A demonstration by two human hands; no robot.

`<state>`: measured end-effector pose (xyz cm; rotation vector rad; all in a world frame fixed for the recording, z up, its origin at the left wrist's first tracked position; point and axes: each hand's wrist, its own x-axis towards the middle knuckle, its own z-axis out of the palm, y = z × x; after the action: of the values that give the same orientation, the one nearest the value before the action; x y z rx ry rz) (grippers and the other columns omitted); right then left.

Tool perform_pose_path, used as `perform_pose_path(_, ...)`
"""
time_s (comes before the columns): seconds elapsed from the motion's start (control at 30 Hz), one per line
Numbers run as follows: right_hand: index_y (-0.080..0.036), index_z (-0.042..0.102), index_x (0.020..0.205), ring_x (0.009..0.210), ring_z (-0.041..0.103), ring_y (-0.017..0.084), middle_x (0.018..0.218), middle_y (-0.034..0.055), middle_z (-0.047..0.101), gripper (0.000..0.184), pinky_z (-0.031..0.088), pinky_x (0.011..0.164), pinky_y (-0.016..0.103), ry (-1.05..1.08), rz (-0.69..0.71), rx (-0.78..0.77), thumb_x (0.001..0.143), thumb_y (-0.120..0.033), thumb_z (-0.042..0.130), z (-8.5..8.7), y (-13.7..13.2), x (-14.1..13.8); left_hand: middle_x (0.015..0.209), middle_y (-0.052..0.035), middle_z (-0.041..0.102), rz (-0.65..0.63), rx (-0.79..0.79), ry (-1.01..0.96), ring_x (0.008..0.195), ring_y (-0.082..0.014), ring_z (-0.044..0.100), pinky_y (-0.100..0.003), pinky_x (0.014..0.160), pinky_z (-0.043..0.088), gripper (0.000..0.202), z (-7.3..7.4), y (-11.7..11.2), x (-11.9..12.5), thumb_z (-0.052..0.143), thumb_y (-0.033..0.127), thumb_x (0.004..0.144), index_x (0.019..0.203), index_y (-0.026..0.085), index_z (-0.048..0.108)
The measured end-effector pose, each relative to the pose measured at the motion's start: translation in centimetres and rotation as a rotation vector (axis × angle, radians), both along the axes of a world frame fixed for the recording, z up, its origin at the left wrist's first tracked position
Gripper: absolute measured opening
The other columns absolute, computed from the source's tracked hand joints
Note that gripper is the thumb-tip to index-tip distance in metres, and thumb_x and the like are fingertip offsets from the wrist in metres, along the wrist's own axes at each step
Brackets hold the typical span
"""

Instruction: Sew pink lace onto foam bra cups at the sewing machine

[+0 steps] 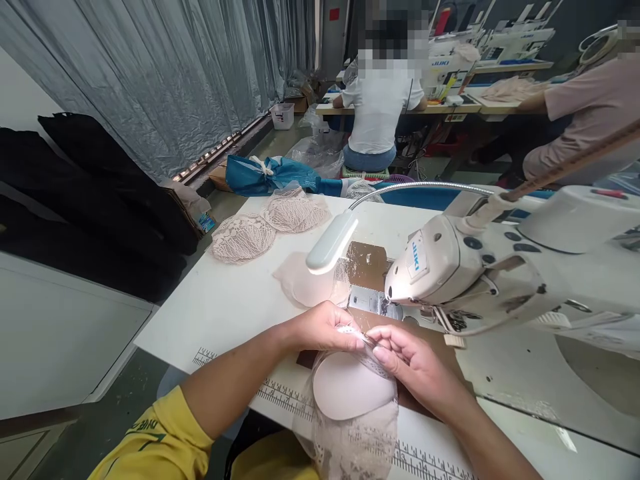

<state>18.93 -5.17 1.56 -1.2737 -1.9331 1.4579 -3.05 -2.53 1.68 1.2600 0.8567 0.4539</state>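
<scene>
A pale pink lace bra (353, 387) with a smooth padded cup hangs from my two hands over the table's front edge. My left hand (327, 328) pinches its upper lace edge between thumb and fingers. Close beside it, my right hand (407, 357) grips the same edge, thumb and fingertips pressed together. Just beyond my hands lies the metal needle plate (367, 300) of a white sewing machine (430, 260). Another sheer cup piece (305, 280) rests on the table left of the plate, partly behind the lamp head.
A lit lamp (333, 243) on a bendable neck hangs over the sewing area. Finished-looking lace cups (245, 237) lie at the table's far left. Ruler markings run along the front edge of the white table (200, 300). Two people sit at machines beyond; a blue bag (270, 175) stands behind the table.
</scene>
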Motion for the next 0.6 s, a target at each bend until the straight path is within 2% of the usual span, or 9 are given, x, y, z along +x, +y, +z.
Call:
perform_pose_path(0.2,-0.024,0.063,0.096,0.084,0.061,0.018,0.091,0.0014,0.067,0.025,0.046,0.074,0.029,0.018,-0.020,0.072,0.091,-0.043,0.048,1.0,-0.3,-1.0,0.061,0.0038,0.045,-0.007,-0.011,0.007,0.058,-0.0059,0.037,-0.019,0.052,0.027,0.030,0.0,-0.1,0.2,0.075,0.036,0.071,0.072,0.009,0.064)
perform_pose_path(0.3,-0.023,0.063,0.093,0.084,0.061,0.018,0.089,0.0014,0.067,0.025,0.047,0.073,0.029,0.033,-0.054,0.078,0.091,-0.043,0.048,0.9,-0.4,-1.2,0.060,0.0046,0.044,-0.006,-0.012,-0.005,0.056,-0.0054,0.035,-0.019,0.051,0.026,0.030,0.0,-0.1,0.3,0.075,0.037,0.072,0.072,0.009,0.063)
perform_pose_path(0.4,-0.023,0.063,0.090,0.084,0.061,0.019,0.087,0.0021,0.067,0.027,0.047,0.073,0.029,0.028,-0.072,0.095,0.091,-0.044,0.047,0.3,-0.4,-1.0,0.062,0.0033,0.049,-0.017,0.003,-0.017,0.057,-0.0065,0.040,-0.019,0.053,0.031,0.031,-0.1,0.0,0.3,0.075,0.040,0.071,0.076,0.010,0.067)
perform_pose_path(0.5,-0.022,0.062,0.095,0.083,0.063,0.019,0.089,0.0039,0.067,0.029,0.050,0.072,0.030,0.017,-0.172,0.123,0.090,-0.047,0.047,-0.3,-0.4,-0.5,0.067,0.0005,0.057,-0.025,0.139,0.057,0.059,-0.0088,0.046,-0.020,0.056,0.035,0.032,0.2,-0.1,-0.1,0.071,0.042,0.075,0.085,0.012,0.070)
perform_pose_path(0.6,-0.024,0.058,0.105,0.086,0.065,0.021,0.097,0.0055,0.068,0.030,0.052,0.074,0.031,-0.071,-0.292,0.259,0.086,-0.046,0.054,-0.7,-0.6,-0.1,0.062,0.0008,0.057,0.116,0.423,0.222,0.055,-0.0087,0.045,-0.021,0.052,0.033,0.031,1.0,0.0,-0.7,0.063,0.042,0.081,0.085,0.013,0.070)
